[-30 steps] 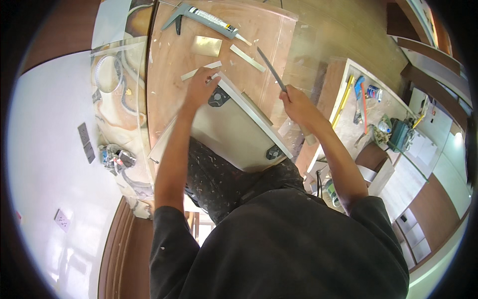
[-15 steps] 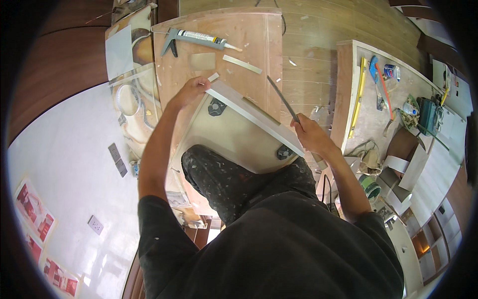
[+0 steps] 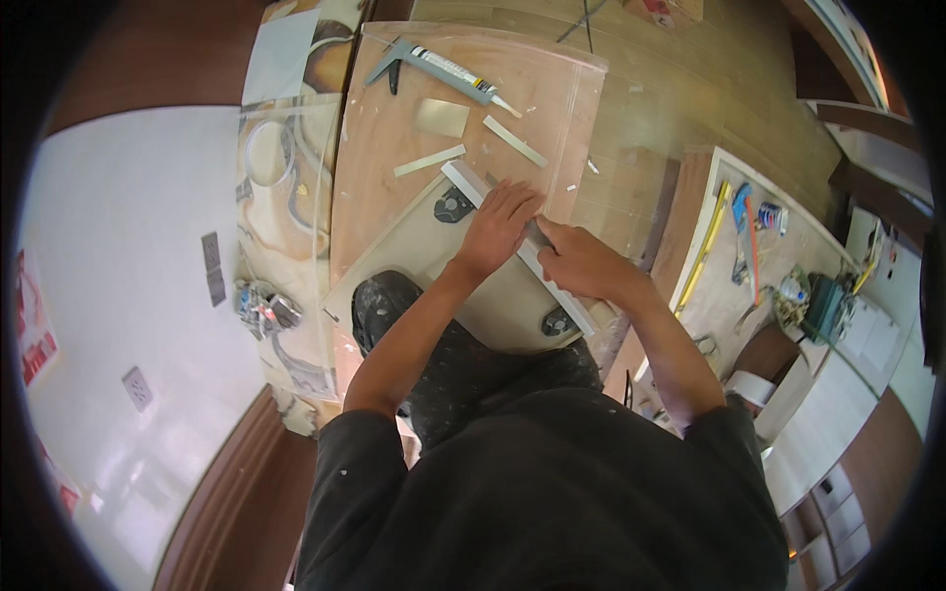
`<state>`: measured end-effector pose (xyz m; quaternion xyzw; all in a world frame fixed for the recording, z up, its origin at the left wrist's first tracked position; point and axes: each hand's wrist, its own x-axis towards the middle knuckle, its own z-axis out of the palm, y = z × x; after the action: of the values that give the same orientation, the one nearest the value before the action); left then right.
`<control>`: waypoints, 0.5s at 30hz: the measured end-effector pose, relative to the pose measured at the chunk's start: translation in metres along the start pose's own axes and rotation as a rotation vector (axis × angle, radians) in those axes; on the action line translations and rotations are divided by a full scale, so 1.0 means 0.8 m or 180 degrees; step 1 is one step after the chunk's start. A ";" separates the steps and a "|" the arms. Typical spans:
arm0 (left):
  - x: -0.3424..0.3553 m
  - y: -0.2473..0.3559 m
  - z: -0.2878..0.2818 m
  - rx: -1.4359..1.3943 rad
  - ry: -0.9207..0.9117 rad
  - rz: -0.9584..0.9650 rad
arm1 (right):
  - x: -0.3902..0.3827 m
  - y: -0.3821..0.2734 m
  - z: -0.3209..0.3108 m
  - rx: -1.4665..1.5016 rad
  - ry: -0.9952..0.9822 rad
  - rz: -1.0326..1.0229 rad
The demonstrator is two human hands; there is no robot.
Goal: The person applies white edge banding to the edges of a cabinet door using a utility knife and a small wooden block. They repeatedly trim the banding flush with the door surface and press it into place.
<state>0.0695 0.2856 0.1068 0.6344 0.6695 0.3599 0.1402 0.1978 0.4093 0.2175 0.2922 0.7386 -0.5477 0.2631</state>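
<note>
A beige board (image 3: pixel 483 266) with black fittings at two corners leans over my thighs, its long white edge strip (image 3: pixel 461 181) facing away from me. My right hand (image 3: pixel 581 261) is closed around the near end of a dark flat file (image 3: pixel 537 234), which lies along that edge. Over the file rests my left hand (image 3: pixel 501 227), its fingers stretched out together and pressing from above. Between my hands only a short piece of the file shows; its far tip pokes out beyond my left fingers.
On the wooden bench top (image 3: pixel 394 212) lie a caulking gun (image 3: pixel 443 74), a small tan rectangle (image 3: pixel 442 117) and two pale strips (image 3: pixel 515 141). At right, a tray-like surface holds a yellow level (image 3: pixel 704 248), a blue-handled saw (image 3: pixel 741 209) and a can (image 3: pixel 774 218). A tape roll (image 3: pixel 270 153) lies at left.
My left hand has left the board's far left corner and moved right onto the file. The file, raised in my right hand before, now lies against the edge. A pale strip by that corner shows fully.
</note>
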 end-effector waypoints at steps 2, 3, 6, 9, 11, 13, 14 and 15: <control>-0.007 -0.011 0.008 -0.0134 0.0115 -0.0210 | -0.006 -0.015 -0.036 0.0429 -0.0347 -0.0214; -0.013 -0.016 0.011 -0.0195 0.0186 -0.0322 | -0.003 -0.020 -0.044 0.0875 -0.0145 -0.0487; 0.014 0.010 0.015 -0.0545 0.0868 -0.1217 | 0.005 -0.041 -0.054 0.2011 0.1019 -0.1526; 0.033 0.027 0.005 -0.0870 0.1107 -0.1633 | 0.035 -0.085 -0.029 0.1515 0.1752 -0.2223; 0.032 0.028 0.000 -0.0930 0.0993 -0.1731 | 0.071 -0.083 -0.012 0.1518 0.1680 -0.2329; 0.014 0.014 0.011 -0.0756 0.1139 -0.1396 | 0.106 -0.086 -0.008 0.1685 0.1424 -0.2250; -0.012 -0.002 0.017 -0.0637 0.1334 -0.1337 | 0.118 -0.093 -0.006 0.1742 0.1289 -0.2196; -0.042 -0.024 0.021 -0.0524 0.1519 -0.1261 | 0.129 -0.099 -0.003 0.1792 0.1179 -0.2137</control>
<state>0.0712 0.2598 0.0735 0.3759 0.7627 0.5172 0.0975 0.0693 0.4080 0.1965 0.1900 0.6495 -0.7200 -0.1539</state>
